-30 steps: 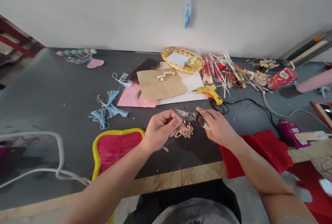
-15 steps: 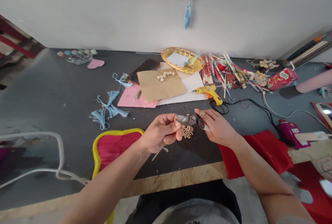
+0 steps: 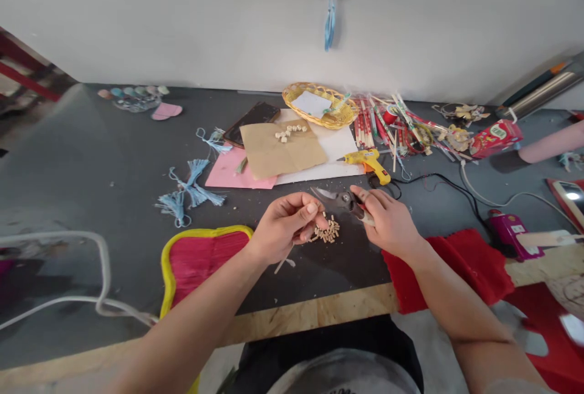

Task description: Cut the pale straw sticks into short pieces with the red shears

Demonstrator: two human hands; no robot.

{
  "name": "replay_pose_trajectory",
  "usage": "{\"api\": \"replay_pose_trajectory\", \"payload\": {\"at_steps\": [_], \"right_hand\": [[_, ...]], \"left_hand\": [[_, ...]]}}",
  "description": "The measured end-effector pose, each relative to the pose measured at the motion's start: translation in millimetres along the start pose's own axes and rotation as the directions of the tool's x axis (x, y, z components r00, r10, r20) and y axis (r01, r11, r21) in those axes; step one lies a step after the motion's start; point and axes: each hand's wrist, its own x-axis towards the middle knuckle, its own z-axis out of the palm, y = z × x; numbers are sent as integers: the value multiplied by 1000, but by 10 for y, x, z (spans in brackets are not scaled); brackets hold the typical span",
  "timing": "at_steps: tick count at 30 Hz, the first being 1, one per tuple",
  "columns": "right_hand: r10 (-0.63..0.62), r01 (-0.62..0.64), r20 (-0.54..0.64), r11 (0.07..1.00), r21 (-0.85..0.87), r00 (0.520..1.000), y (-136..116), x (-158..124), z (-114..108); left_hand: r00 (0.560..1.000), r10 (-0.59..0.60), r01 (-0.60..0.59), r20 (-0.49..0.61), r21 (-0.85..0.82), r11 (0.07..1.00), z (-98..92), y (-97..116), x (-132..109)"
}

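Note:
My right hand [image 3: 387,221] is wrapped round the handles of dark pruning shears [image 3: 345,198], whose blades point left. Just left of the blades, my left hand [image 3: 287,224] pinches a thin, pale stick [image 3: 283,259], its lower end showing under the palm. Most of that stick is hidden by the fingers. Below the shears, beside my left fingertips, lies a small pile of short, light brown cut pieces [image 3: 329,233] on the dark table.
Brown paper [image 3: 274,160] with pale beads lies behind my hands, near a yellow glue gun [image 3: 371,163] and a wicker basket [image 3: 292,95]. Blue tassels [image 3: 194,184] and a red pad with yellow edging [image 3: 168,266] are at left. Red cloth [image 3: 469,266] lies beside my right forearm.
The shears have moved slightly right and down, away from my left fingertips. My left hand has tilted a little, and more of the pile of pieces shows.

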Motion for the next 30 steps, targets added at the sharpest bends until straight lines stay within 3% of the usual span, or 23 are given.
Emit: {"api": "replay_pose_trajectory", "payload": {"at_steps": [8,15,20,26,30], "right_hand": [[65,-65,-6,998,-16,998,127,9,93],[217,-222,-95,974,-43,972,240,-73,-333],[253,-244,37,956,-161,967,468,-460,-570],[333,-295,200,935,-197,921,705,-1068,-484],[321,-292,286,946,-139,903,782,-1181,-515]], "left_hand": [[999,-44,45,-17,28,999,-92,-37,79],[990,-96,95,106,18,995,-140,-55,56],[988,-80,78,132,17,997,-133,-11,24],[987,-70,66,146,29,997,-112,16,19],[990,-75,74,122,10,997,-127,5,33]]}}
